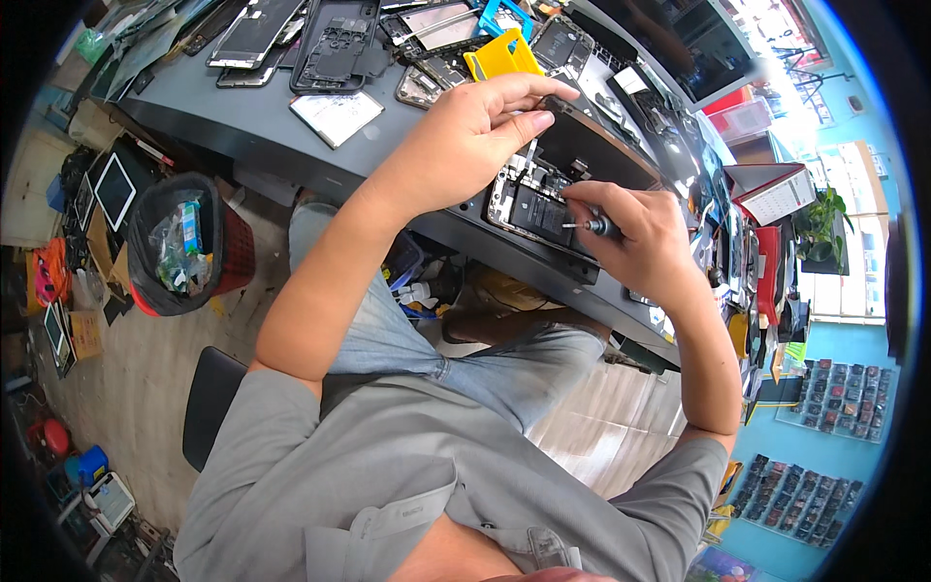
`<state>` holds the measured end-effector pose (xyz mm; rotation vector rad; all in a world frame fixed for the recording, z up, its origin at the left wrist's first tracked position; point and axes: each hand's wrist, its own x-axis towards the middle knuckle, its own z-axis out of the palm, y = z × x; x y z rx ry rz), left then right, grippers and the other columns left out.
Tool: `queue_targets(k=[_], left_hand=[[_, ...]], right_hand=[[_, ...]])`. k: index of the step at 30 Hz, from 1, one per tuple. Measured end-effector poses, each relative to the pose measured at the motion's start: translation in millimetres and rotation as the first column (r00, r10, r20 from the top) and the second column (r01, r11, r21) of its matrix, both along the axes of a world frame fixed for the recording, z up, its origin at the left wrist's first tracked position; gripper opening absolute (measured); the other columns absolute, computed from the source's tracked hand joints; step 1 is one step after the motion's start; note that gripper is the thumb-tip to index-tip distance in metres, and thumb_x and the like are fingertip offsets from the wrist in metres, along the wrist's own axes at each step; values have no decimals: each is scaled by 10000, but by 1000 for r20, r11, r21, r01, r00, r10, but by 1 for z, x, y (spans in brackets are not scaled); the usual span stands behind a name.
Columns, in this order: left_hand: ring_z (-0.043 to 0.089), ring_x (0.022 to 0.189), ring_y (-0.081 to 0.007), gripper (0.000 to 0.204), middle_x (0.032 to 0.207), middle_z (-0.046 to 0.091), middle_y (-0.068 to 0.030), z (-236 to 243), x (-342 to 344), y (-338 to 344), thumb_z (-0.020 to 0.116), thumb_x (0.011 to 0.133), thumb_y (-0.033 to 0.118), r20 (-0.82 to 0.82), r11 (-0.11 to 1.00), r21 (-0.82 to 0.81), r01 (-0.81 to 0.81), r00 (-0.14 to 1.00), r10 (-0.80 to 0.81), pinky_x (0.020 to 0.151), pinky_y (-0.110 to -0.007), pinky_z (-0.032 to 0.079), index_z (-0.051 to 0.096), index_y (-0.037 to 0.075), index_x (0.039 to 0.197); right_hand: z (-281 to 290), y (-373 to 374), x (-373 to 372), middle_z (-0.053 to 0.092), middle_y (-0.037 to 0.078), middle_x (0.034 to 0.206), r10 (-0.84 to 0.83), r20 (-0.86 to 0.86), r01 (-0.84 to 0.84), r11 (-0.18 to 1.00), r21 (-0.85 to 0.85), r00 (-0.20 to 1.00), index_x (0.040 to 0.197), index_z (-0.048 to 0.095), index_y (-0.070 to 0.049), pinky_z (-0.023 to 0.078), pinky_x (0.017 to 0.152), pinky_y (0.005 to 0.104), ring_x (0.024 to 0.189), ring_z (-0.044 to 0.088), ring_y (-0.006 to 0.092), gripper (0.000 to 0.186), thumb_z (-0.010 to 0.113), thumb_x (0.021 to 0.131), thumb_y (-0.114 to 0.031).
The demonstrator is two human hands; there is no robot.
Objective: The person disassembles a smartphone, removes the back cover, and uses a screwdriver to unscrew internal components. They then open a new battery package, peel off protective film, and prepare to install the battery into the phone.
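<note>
An opened smartphone (536,211) lies near the desk's front edge, its dark battery and inner parts exposed. Its dark screen panel (606,148) is tilted up along the far side of the body. My left hand (465,131) pinches the upper left corner of that panel between thumb and fingers. Over the right part of the phone body, my right hand (640,233) has a small screwdriver (603,227) tucked in its curled fingers. The right thumb and forefinger come together at the phone's inner parts; whether they pinch a tiny piece there cannot be made out.
Phone housings (335,44) and screens (257,34) crowd the far left of the desk. A yellow phone stand (504,56) and a white rectangular piece (337,116) lie beyond my left arm. A monitor (679,44) stands far right; a red lined bin (238,252) sits on the floor.
</note>
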<state>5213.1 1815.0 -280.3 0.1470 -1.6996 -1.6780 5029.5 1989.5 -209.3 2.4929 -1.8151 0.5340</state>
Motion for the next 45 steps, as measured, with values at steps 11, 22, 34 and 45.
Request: queue_targets(k=[11, 22, 34, 45], left_hand=[[705, 1172, -72, 344, 1308, 790, -27, -4, -3, -9, 664, 1139, 82, 16, 1000, -16, 5, 1000, -5, 1047, -260, 547, 730, 42, 1474], [718, 1125, -67, 347, 1278, 795, -22, -3, -4, -9, 661, 1140, 79, -11, 1000, -14, 11, 1000, -11, 1025, -264, 559, 729, 47, 1479], [694, 1090, -54, 341, 1229, 787, -4, -3, -4, -9, 664, 1140, 85, -18, 999, -35, -1, 1000, 0, 988, -258, 553, 734, 48, 1473], [655, 1010, -14, 342, 1127, 773, 33, -1, -3, -9, 672, 1134, 75, -9, 1000, -27, -9, 1000, 9, 915, -225, 532, 745, 60, 1467]], right_hand=[[-10, -25, 35, 761, 194, 826, -280, 246, 247, 956, 157, 928, 1132, 797, -51, 589, 682, 451, 721, 749, 382, 201, 810, 932, -66], [-23, -32, 38, 741, 260, 856, -270, 284, 247, 962, 116, 920, 1170, 703, 6, 573, 726, 517, 805, 744, 470, 249, 766, 931, -25], [-29, -29, 43, 747, 252, 867, -302, 346, 281, 953, 111, 889, 1155, 643, 8, 553, 689, 496, 755, 737, 449, 202, 759, 1003, -55], [-31, -30, 46, 606, 141, 598, -377, 408, 348, 926, 147, 832, 1122, 776, -19, 398, 513, 380, 462, 545, 204, 193, 818, 1022, -178]])
